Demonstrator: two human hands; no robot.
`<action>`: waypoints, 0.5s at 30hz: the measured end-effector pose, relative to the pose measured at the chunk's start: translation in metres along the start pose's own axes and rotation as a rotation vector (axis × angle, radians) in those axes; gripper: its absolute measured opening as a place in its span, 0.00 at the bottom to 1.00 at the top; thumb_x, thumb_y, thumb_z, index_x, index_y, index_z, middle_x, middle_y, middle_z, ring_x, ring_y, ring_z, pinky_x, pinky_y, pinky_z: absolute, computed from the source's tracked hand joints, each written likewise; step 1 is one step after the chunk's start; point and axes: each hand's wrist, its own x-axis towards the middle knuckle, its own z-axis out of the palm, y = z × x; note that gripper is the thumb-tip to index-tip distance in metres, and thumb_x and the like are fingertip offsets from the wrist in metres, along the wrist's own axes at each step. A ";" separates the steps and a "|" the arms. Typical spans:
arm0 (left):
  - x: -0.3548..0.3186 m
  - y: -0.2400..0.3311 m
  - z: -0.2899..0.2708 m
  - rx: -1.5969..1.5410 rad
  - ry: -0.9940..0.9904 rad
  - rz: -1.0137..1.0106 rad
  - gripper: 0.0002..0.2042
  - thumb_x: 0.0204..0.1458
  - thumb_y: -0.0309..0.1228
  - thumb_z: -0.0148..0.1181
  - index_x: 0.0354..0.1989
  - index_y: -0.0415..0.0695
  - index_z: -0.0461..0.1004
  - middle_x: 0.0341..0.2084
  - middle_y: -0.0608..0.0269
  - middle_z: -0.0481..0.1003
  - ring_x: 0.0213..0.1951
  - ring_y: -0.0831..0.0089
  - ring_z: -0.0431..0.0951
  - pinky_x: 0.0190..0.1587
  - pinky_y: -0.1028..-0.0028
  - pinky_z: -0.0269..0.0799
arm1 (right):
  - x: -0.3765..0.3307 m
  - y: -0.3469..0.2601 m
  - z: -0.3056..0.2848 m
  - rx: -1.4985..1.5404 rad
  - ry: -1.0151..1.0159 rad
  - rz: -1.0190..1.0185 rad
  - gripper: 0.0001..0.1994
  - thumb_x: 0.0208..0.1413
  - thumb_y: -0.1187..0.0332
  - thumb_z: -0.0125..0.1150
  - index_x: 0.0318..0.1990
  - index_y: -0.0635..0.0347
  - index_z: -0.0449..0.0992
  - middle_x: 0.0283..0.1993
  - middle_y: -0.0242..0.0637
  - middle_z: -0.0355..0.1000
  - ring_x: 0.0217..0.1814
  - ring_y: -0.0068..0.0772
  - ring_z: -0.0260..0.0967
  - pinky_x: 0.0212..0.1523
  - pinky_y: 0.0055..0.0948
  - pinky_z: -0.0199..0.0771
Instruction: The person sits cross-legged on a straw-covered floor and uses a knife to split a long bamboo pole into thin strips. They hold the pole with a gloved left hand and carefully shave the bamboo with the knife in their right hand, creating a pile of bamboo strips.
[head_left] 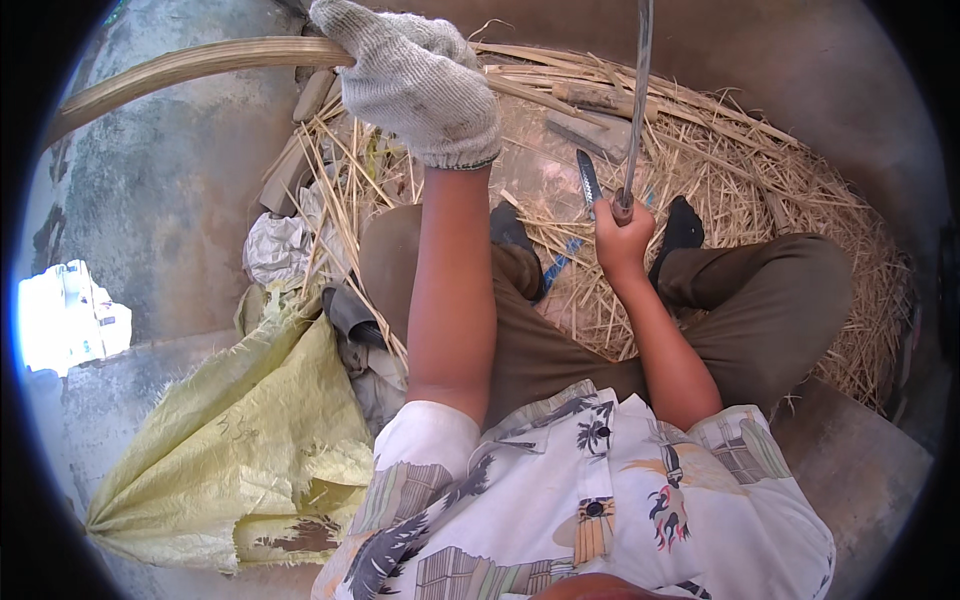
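My left hand [415, 85], in a knitted grey-white work glove, is closed round a long, curved strip of pale split wood or bamboo [200, 58] that runs out to the left. Bare and closed, my right hand [624, 240] grips the brown handle of a long-bladed knife [638, 100], whose narrow grey blade points up and is seen nearly edge-on. Just left of that fist a dark blade with a patterned face [588, 178] shows; I cannot tell whether it lies on the floor or touches the hand. My two hands are well apart.
Straw-like shavings [780, 200] heap round my feet and to the right. Wood pieces [590, 98] and a grey block [588, 132] lie ahead. At left are crumpled paper [278, 250] and a torn yellow woven sack [250, 420]. A wall [800, 60] rises at the back.
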 end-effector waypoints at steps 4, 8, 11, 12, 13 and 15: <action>-0.006 0.001 0.006 0.017 0.010 0.015 0.30 0.65 0.57 0.44 0.13 0.50 0.55 0.06 0.69 0.55 0.07 0.76 0.54 0.08 0.75 0.57 | -0.005 0.021 -0.001 -0.398 -0.172 0.256 0.15 0.49 0.62 0.61 0.22 0.68 0.74 0.19 0.45 0.72 0.22 0.43 0.72 0.31 0.39 0.70; -0.006 0.007 0.004 -0.016 0.037 -0.034 0.32 0.65 0.58 0.42 0.11 0.50 0.57 0.05 0.69 0.57 0.07 0.77 0.56 0.08 0.76 0.57 | 0.007 0.035 -0.009 -0.480 -0.200 0.404 0.15 0.46 0.61 0.61 0.22 0.67 0.75 0.21 0.49 0.73 0.25 0.49 0.74 0.33 0.42 0.72; -0.004 0.014 0.007 0.128 0.089 -0.011 0.33 0.65 0.60 0.39 0.10 0.50 0.58 0.04 0.71 0.58 0.07 0.80 0.58 0.11 0.79 0.56 | 0.015 0.031 -0.009 0.105 -0.475 0.762 0.11 0.47 0.66 0.58 0.18 0.57 0.67 0.14 0.32 0.64 0.12 0.29 0.59 0.19 0.34 0.63; -0.003 0.014 0.006 0.121 0.067 0.020 0.33 0.65 0.60 0.40 0.11 0.49 0.59 0.04 0.69 0.59 0.07 0.78 0.58 0.10 0.77 0.57 | 0.016 0.018 -0.009 0.313 -0.575 0.920 0.11 0.47 0.67 0.57 0.18 0.55 0.65 0.13 0.27 0.61 0.10 0.24 0.55 0.16 0.32 0.60; -0.002 0.013 0.005 0.112 0.043 0.046 0.33 0.64 0.60 0.42 0.11 0.48 0.59 0.04 0.67 0.60 0.06 0.76 0.57 0.09 0.76 0.59 | 0.012 -0.005 -0.008 0.419 -0.557 0.945 0.12 0.47 0.70 0.57 0.19 0.48 0.60 0.12 0.21 0.55 0.09 0.18 0.48 0.13 0.26 0.53; -0.002 0.010 0.005 0.122 0.030 0.088 0.34 0.64 0.60 0.43 0.11 0.47 0.60 0.05 0.65 0.60 0.06 0.74 0.57 0.08 0.74 0.60 | 0.018 0.004 -0.012 0.577 -0.653 1.045 0.11 0.47 0.71 0.56 0.19 0.50 0.61 0.12 0.23 0.55 0.09 0.18 0.49 0.12 0.26 0.54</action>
